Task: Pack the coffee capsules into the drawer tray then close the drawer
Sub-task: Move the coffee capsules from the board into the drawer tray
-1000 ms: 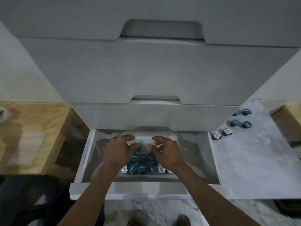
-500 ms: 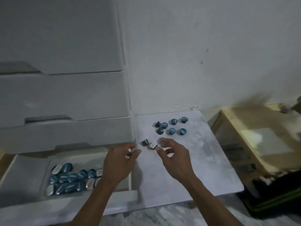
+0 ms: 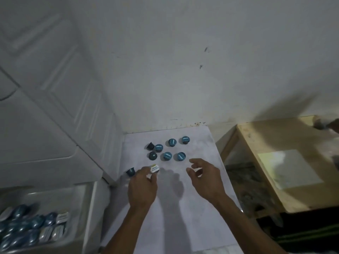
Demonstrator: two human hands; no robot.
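The left hand (image 3: 142, 186) reaches over the white marble-patterned board (image 3: 198, 202), its fingers curled, and its fingertips (image 3: 145, 170) pinch a white-lidded capsule (image 3: 154, 168) at the near side of the loose group. Just to the left of that hand a dark blue capsule (image 3: 130, 171) lies tipped on its side, close to the knuckles; whether it touches them cannot be told. The right hand (image 3: 206, 178) hovers above the board with its fingers spread and loosely bent, holding nothing, just in front of the nearest blue capsule (image 3: 181, 156). Seven blue capsules sit farther back on the board in two rough rows, most of them with the printed lid up, and one at the far left (image 3: 150, 146) tipped over. At the lower left the drawer (image 3: 88, 204) stands open, and its tray (image 3: 73, 195) holds a heap of blue and silver capsules (image 3: 27, 228), blurred at the edge of the view. A wooden table (image 3: 275, 162) stands to the right of the board.
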